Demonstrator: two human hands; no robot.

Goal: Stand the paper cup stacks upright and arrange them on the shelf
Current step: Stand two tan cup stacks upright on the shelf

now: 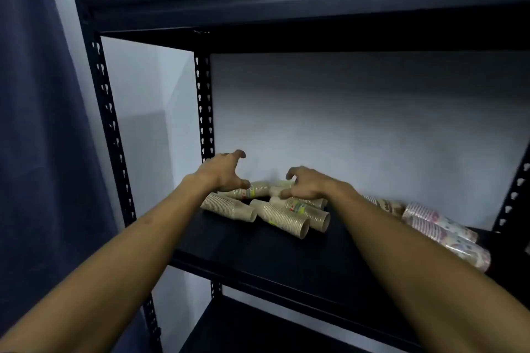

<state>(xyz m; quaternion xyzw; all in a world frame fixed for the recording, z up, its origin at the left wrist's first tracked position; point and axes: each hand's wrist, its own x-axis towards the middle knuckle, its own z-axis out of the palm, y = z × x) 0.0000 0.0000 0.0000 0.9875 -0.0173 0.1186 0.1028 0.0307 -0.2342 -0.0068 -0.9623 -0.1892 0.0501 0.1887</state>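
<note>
Your hands are both over the pile of brown cup stacks (275,209), all lying on their sides mid-shelf. Left hand (226,172): fingers spread and curled, thumb touching a stack, nothing gripped. Right hand (307,185): fingers bent, resting on the pile; grip not clear, cannot tell. Patterned cup stacks (447,233) lie on their sides to the right, near the front edge. Black shelf (258,255) has bare room at the near edge and left of the pile. Slotted black posts, grey wall behind, dark curtain (37,152) at left. Stack labels are green and yellow, unreadable.
</note>
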